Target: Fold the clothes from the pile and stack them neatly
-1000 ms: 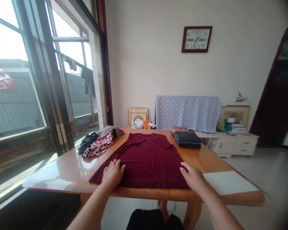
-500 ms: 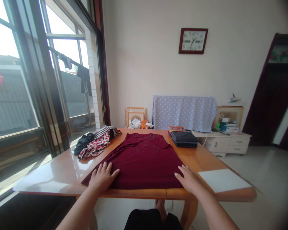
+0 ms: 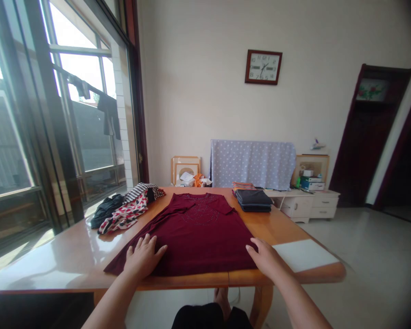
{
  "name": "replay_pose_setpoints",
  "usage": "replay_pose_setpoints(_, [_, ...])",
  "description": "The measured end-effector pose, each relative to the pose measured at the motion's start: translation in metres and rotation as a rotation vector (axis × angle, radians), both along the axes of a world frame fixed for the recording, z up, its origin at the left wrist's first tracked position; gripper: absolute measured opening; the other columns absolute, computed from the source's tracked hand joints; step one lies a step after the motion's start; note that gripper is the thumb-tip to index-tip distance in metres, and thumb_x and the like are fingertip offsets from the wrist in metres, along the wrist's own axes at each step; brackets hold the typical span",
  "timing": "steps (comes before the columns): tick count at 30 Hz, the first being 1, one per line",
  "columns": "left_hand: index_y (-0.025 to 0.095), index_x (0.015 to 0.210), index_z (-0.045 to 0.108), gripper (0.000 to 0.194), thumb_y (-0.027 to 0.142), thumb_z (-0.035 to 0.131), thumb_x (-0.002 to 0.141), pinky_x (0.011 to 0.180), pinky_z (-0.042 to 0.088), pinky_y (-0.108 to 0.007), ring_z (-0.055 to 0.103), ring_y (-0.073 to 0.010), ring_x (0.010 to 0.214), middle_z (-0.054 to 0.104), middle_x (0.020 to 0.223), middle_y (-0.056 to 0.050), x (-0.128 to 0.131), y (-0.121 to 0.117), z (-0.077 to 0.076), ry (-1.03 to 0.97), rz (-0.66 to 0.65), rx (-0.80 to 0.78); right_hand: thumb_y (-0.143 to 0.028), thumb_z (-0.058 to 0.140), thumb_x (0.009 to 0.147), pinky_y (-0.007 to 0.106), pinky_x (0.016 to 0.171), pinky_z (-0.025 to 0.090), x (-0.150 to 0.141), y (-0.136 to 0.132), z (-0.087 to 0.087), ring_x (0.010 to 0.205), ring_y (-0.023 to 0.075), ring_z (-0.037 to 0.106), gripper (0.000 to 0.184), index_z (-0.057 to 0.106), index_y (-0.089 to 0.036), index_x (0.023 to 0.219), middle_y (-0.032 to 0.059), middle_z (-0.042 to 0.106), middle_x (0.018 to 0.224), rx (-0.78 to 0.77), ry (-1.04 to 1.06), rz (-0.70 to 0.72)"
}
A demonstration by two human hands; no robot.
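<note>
- At far left, the tall glazed window [image 3: 85, 77] lets in bright light, and dark clothes [image 3: 108, 114] hang on a line beyond the glass.
- On the glossy wooden table [image 3: 48, 269], beside the window, a small heap sits well left of the garment: a black garment [image 3: 106, 210], a red-and-white patterned cloth [image 3: 125, 217] and a striped cloth [image 3: 137, 188].
- Your left hand [image 3: 144, 258] is open and palm down, fingers spread, pressing on the lower left of the maroon short-sleeved top [image 3: 195, 237]. Your forearm angles up from the table's near edge.
- The top lies flat and spread out in the middle of the table, neckline away from you and hem at the near edge, with studded decoration on its chest.
- Your right hand [image 3: 267, 258] is also open, not gripping, with its fingers [image 3: 250, 249] resting on the top's lower right edge. Your forearm slants in from the right.
- Just past the top's right shoulder sits a folded dark clothing stack [image 3: 253, 201], with a folded striped garment [image 3: 242, 186] behind it.
- At right, a white board [image 3: 303, 255] lies on the table's near corner, and a white cabinet [image 3: 303, 205] stands beyond the table.
</note>
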State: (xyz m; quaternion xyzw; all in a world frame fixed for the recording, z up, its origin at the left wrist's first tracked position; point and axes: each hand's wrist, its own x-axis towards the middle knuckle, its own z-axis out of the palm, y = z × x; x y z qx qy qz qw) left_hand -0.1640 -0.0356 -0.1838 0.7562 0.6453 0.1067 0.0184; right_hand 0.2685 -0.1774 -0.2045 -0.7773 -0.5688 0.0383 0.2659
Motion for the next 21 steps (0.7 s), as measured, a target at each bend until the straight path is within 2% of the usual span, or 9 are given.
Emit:
replay_pose_setpoints(5, [0.024, 0.146, 0.045, 0.076, 0.071, 0.035, 0.087, 0.113, 0.014, -0.064, 0.016, -0.0371, 0.149, 0.027, 0.161, -0.012, 0.015, -0.003, -0.005, -0.023, -0.055, -0.007, -0.044, 0.052, 0.088, 0.039, 0.110, 0.038, 0.004, -0.006, -0.003, 0.129, 0.0287, 0.053, 0.051, 0.061, -0.017, 0.130, 0.0146, 0.060, 0.136, -0.015, -0.034, 0.010])
replay_pose_setpoints(12, [0.023, 0.142, 0.050, 0.074, 0.070, 0.038, 0.087, 0.113, 0.016, -0.063, 0.020, -0.0373, 0.148, 0.031, 0.159, -0.013, 0.015, -0.002, -0.007, -0.064, -0.047, 0.004, -0.041, 0.051, 0.088, 0.037, 0.106, 0.041, 0.006, -0.007, -0.002, 0.123, 0.0274, 0.057, 0.050, 0.060, -0.017, 0.131, 0.0129, 0.062, 0.133, -0.003, 0.027, 0.003])
replay_pose_setpoints(18, [0.023, 0.133, 0.058, 0.065, 0.066, 0.038, 0.089, 0.110, 0.023, -0.062, 0.031, -0.0375, 0.143, 0.043, 0.153, -0.014, 0.019, 0.002, 0.009, -0.064, -0.072, 0.055, -0.043, 0.050, 0.089, 0.037, 0.104, 0.042, 0.009, -0.001, 0.004, 0.121, 0.0277, 0.059, 0.051, 0.059, -0.016, 0.131, 0.0141, 0.064, 0.131, 0.007, 0.033, 0.018])
replay_pose_setpoints(21, [0.023, 0.121, 0.065, 0.057, 0.064, 0.042, 0.089, 0.104, 0.037, -0.049, 0.048, -0.0345, 0.131, 0.057, 0.138, -0.014, 0.022, 0.012, 0.021, -0.102, -0.124, 0.091, -0.044, 0.049, 0.089, 0.038, 0.102, 0.044, 0.013, 0.010, 0.009, 0.118, 0.0278, 0.061, 0.051, 0.060, -0.017, 0.130, 0.0142, 0.066, 0.126, 0.033, 0.029, 0.019])
